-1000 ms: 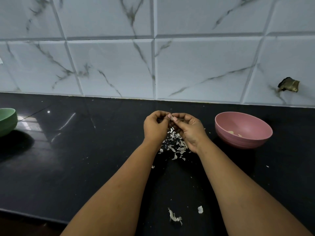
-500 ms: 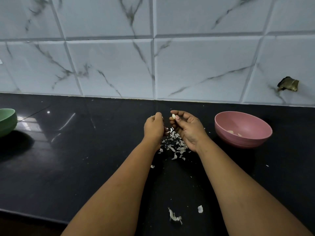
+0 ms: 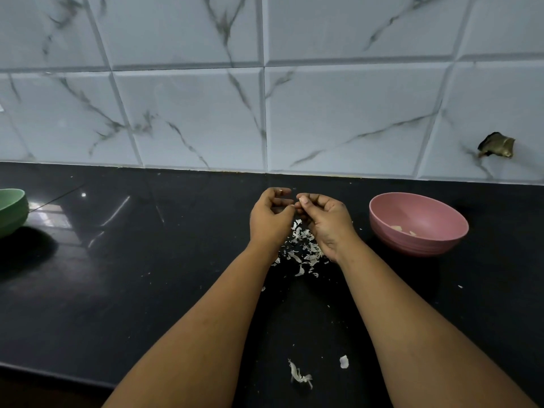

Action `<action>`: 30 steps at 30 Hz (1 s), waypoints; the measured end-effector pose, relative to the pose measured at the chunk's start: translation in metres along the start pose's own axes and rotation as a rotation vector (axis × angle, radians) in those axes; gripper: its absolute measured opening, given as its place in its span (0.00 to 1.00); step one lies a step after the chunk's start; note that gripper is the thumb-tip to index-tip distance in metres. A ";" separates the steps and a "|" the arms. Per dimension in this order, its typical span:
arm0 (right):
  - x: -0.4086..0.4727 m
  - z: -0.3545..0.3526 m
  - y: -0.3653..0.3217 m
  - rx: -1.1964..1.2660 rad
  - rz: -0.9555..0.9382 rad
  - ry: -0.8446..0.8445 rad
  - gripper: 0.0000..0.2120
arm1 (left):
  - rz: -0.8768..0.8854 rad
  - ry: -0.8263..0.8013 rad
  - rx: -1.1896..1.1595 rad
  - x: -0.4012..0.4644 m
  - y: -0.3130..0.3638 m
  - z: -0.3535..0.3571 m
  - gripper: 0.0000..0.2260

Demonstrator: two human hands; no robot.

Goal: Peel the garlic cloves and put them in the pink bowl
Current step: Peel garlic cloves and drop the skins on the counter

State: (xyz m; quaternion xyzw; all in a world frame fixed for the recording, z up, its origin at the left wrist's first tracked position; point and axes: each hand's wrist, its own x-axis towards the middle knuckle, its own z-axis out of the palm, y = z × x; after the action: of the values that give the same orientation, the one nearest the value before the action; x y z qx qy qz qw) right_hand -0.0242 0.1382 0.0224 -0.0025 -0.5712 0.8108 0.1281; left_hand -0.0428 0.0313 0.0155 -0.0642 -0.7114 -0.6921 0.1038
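Garlic is hard to make out here: whatever clove is being worked on sits hidden inside the curled fingers where the two hands meet, so its exact position and how much skin is left cannot be told. In the single head view, the left hand (image 3: 269, 217) has its fingers curled inward with a small pale fleck at one fingertip, and the right hand (image 3: 326, 219) is curled the same way, thumb and fingers drawn together; both appear to pinch something tiny between them, though which hand actually holds the clove is unclear. They are raised just above a heap of papery garlic skins (image 3: 300, 245) on the black countertop (image 3: 117, 275), probably so that the peelings drop in one place. A few stray scraps of skin (image 3: 300, 376) lie nearer the counter's front edge. The pink bowl (image 3: 418, 223) stands just to the right of the right hand, within easy reach for dropping in a finished clove, and already holds a few pale peeled pieces (image 3: 403, 229) at its bottom. A green bowl (image 3: 11, 212) sits well apart at the far left edge, and marbled white wall tiles (image 3: 191, 119) rise behind the counter. The peeling step looks to be in progress.
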 end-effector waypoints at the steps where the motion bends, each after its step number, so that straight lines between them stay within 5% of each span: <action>1: 0.000 -0.001 0.000 0.003 -0.003 0.002 0.05 | -0.002 0.012 -0.024 0.000 0.001 0.000 0.08; 12: 0.002 -0.001 0.003 -0.035 -0.051 0.022 0.09 | -0.024 -0.029 -0.147 0.000 -0.003 -0.002 0.05; 20: 0.002 -0.005 0.005 -0.324 -0.154 0.111 0.04 | 0.036 -0.057 -0.065 0.001 -0.003 -0.002 0.05; 30: 0.003 -0.007 0.005 -0.213 -0.092 0.094 0.04 | -0.008 -0.142 -0.277 0.002 -0.003 -0.003 0.11</action>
State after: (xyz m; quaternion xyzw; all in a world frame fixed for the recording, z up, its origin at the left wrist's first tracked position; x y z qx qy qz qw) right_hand -0.0267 0.1440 0.0155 -0.0279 -0.6468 0.7380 0.1906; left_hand -0.0456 0.0276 0.0134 -0.1238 -0.6149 -0.7778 0.0407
